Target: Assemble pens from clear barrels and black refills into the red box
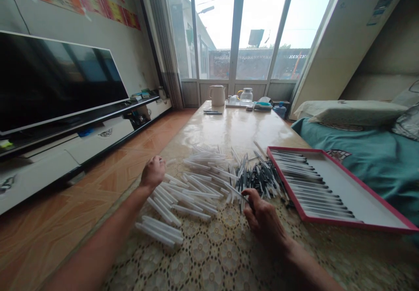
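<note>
My right hand is closed in a pinch on a slim pen, whose pale barrel points up and to the left. My left hand is curled shut at the left edge of a heap of translucent white plastic tubes; whatever its fingers hold is hidden. Just beyond my right hand lies a pile of thin dark-tipped pen refills. To the right, a shallow tray with a pink rim holds a row of clear pens with dark ends, lined up side by side.
The long table has a patterned cover. At its far end stand a beige jug, a glass pitcher and a tissue pack. A TV cabinet runs along the left; a green-covered sofa borders the right.
</note>
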Demonstrator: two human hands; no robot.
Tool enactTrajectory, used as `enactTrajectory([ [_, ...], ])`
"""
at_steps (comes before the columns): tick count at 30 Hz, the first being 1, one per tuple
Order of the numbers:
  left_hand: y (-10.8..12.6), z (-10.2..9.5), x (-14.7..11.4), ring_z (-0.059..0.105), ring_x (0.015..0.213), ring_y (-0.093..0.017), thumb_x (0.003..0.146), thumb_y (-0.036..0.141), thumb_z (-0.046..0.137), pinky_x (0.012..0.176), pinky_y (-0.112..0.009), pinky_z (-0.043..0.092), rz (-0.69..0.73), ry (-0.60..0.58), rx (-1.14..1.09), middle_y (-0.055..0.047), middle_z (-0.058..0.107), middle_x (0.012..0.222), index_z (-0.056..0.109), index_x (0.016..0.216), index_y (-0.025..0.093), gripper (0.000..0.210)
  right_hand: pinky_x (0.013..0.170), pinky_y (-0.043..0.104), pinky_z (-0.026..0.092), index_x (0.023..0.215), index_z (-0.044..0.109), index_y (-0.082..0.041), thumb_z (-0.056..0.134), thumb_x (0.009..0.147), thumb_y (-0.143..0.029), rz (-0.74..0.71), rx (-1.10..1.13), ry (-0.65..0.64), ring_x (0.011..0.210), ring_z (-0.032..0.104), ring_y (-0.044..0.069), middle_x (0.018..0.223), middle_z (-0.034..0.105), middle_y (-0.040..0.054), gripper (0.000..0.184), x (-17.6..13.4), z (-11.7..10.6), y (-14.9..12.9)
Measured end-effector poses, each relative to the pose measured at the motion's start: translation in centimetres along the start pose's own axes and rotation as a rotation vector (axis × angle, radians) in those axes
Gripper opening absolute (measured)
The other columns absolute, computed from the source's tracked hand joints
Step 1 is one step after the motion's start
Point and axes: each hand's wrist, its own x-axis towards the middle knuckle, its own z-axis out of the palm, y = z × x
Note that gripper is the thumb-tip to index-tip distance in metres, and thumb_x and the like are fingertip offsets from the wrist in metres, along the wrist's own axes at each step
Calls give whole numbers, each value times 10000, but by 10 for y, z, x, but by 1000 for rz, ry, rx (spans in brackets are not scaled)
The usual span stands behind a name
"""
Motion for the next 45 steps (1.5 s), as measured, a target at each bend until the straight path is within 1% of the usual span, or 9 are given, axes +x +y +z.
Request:
enactTrajectory([
  [13, -24, 3, 12, 622, 806, -245, 696, 223, 540, 777, -310, 449, 257, -179, 111, -81, 684, 759, 624, 638, 221, 102, 507, 221, 390, 1006, 503, -167, 373, 816, -170, -23, 22, 38, 494, 531, 137, 604, 546, -26, 231, 0, 5, 8],
  [17, -7, 2, 5, 619, 846, -247, 791, 279, 474, 794, -336, 454, 338, -153, 41, -92, 684, 843, 646, 776, 217, 183, 513, 227, 387, 1010, 503, -163, 375, 823, -179, -16, 30, 48, 502, 535, 141, 604, 550, -23, 227, 1, 5, 9],
  [27, 52, 20, -26, 587, 980, -211, 846, 244, 504, 894, -362, 433, 733, -432, -230, -81, 682, 1021, 676, 788, 235, 181, 529, 228, 401, 1003, 499, -162, 374, 823, -170, -6, 45, 47, 526, 539, 141, 623, 544, -17, 219, 1, 2, 5],
  [29, 54, 23, -28, 572, 991, -227, 797, 256, 580, 904, -393, 429, 633, -331, -347, -83, 677, 1013, 690, 760, 229, 118, 517, 221, 397, 997, 495, -167, 369, 823, -166, -9, 48, 56, 515, 535, 138, 612, 537, -23, 215, 1, 2, 5],
  [32, 61, 24, -39, 594, 820, -200, 674, 295, 716, 739, -323, 496, 197, -176, -716, -57, 658, 833, 708, 739, 194, 120, 508, 215, 386, 976, 486, -175, 366, 817, -156, -22, 47, 61, 495, 520, 132, 596, 528, -31, 199, 0, 1, 3],
  [33, 64, 24, -46, 590, 712, -170, 634, 291, 750, 647, -285, 499, -20, -189, -890, -37, 642, 752, 706, 736, 174, 160, 510, 214, 382, 964, 484, -178, 367, 814, -151, -32, 44, 58, 492, 516, 130, 594, 529, -31, 192, 0, 0, 2],
  [35, 73, 25, -67, 564, 563, -123, 707, 339, 692, 532, -253, 488, -135, -229, -974, -17, 625, 666, 695, 812, 162, 206, 507, 212, 366, 938, 485, -182, 378, 807, -147, -64, 28, 36, 484, 509, 126, 585, 529, -33, 173, -1, -3, -2],
  [40, 96, 29, -131, 614, 588, -83, 791, 202, 632, 578, -183, 526, -634, -379, -1349, -18, 639, 656, 669, 811, 162, 58, 498, 209, 325, 935, 535, -181, 395, 871, -204, -181, -37, -61, 479, 518, 112, 605, 585, -17, 156, -1, -13, -10],
  [45, 104, 32, -150, 641, 599, -95, 755, 248, 679, 579, -189, 534, -610, -300, -1370, -24, 678, 709, 633, 813, 162, 114, 584, 213, 376, 950, 589, -187, 389, 924, -275, -305, -59, -103, 620, 609, 127, 747, 668, 36, 220, -2, -18, -12],
])
